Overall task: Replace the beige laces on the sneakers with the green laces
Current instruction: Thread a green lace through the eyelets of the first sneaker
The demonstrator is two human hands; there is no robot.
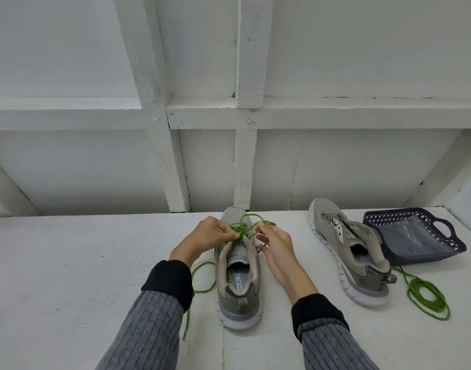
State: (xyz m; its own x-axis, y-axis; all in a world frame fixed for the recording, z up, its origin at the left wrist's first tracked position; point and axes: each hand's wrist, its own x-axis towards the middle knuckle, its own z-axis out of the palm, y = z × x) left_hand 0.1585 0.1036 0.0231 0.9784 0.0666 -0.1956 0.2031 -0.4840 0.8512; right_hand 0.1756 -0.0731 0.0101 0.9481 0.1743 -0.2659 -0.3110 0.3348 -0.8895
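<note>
A grey sneaker (238, 287) stands upright in the middle of the white table, heel toward me. A green lace (249, 222) is threaded across its eyelets and loops above the toe. My left hand (206, 239) pinches the lace over the tongue. My right hand (275, 244) holds the lace's other strand with thumb and forefinger, the other fingers spread. One end of the lace (199, 279) trails left under my left sleeve. A second grey sneaker (346, 249) lies to the right with no lace, and a coiled second green lace (426, 295) rests beside its heel.
A dark blue plastic basket (447, 228) lies tipped behind the right sneaker, with a clear bag inside. A white wooden framed wall (245, 156) rises directly behind the table. The table's surface (69, 263) spreads out to the left.
</note>
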